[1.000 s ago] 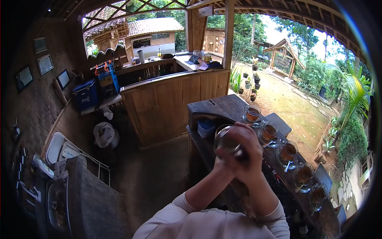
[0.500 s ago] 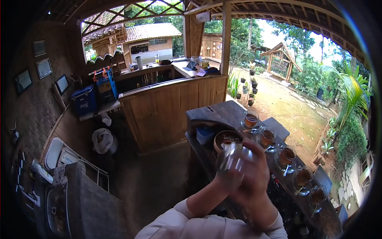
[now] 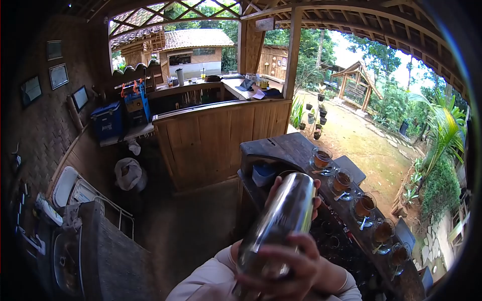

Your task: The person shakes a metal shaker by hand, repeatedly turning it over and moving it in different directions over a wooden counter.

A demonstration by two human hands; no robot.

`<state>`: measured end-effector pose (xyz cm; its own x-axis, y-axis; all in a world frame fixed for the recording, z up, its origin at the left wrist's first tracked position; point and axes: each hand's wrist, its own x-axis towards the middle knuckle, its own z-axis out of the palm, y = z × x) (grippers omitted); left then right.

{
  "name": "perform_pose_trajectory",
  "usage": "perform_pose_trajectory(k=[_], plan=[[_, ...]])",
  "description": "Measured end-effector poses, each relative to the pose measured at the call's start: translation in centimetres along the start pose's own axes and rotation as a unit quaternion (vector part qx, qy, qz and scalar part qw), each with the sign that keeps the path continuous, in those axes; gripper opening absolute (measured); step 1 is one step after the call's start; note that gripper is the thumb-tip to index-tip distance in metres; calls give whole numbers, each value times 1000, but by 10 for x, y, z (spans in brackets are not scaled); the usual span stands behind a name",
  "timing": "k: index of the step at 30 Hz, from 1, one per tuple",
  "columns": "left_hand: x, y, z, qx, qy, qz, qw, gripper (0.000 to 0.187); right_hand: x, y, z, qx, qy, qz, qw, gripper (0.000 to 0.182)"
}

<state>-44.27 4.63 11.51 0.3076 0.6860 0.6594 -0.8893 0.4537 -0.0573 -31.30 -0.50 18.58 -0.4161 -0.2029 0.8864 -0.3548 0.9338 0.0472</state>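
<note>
I hold a shiny steel shaker point(image 3: 283, 215) in both hands, tilted, with its far end pointing up and away from me. My right hand point(image 3: 286, 263) wraps around the near lower end. My left hand point(image 3: 277, 186) grips the far upper end and is mostly hidden behind the metal; only fingertips show on either side. The shaker hangs in the air above the near part of a dark wooden counter point(image 3: 281, 143). A row of several glass cups of brown tea point(image 3: 342, 179), each on a saucer with a spoon, runs along the counter to the right of the shaker.
A small blue tub point(image 3: 262, 173) sits on the counter just left of the shaker's top. A wooden bar front point(image 3: 216, 135) stands beyond. At left are a blue cooler point(image 3: 107, 120), a white bag point(image 3: 128, 173), a wire rack point(image 3: 85, 193) and a sink point(image 3: 65, 256). The garden lies to the right.
The shaker has swung from an end-on position over the counter to a long tilted pose nearer me. My right hand slid to its lower end; the round tin behind is now hidden.
</note>
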Motion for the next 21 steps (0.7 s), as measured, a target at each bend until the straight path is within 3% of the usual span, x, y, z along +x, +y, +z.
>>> perform_pose_trajectory(k=[1,3,4,5,7,8,9,10,11,13,15,16,17,20,21], plan=[[-1,-4,6,46,-49,34,997,83,-1,5,2,-8,1,27,1000,30],[-4,-3,15,-12,-20,22,999,83,-6,20,8,-22,5,83,996,39],[-7,-3,16,-6,-20,27,999,83,0,47,13,-33,-1,-29,999,36],[-10,-3,18,-1,-20,32,999,83,-4,67,22,29,20,142,989,30],[-13,-2,20,10,-22,40,999,82,6,75,34,102,162,336,922,27],[-10,2,23,19,-26,39,999,81,8,74,31,101,164,330,924,27],[-5,8,25,29,-29,37,998,81,9,67,22,-1,79,147,986,29],[-3,12,24,34,-29,38,998,81,9,55,13,-102,-12,-38,994,33],[-3,13,23,36,-26,41,998,80,19,28,6,-85,-41,-19,995,49],[-1,15,18,39,-18,39,998,79,15,42,14,-79,-18,7,997,46],[3,29,-5,-86,55,33,994,70,8,68,23,-71,27,52,996,40],[10,11,-42,-139,-153,120,971,69,3,78,25,-71,51,78,993,38],[6,10,-50,-152,-143,109,972,69,-2,85,24,-72,74,102,989,36],[1,20,-63,-318,61,39,945,70,-5,99,12,-96,120,214,965,39],[10,29,-63,-360,128,4,924,71,-10,84,3,-176,31,121,976,40]])
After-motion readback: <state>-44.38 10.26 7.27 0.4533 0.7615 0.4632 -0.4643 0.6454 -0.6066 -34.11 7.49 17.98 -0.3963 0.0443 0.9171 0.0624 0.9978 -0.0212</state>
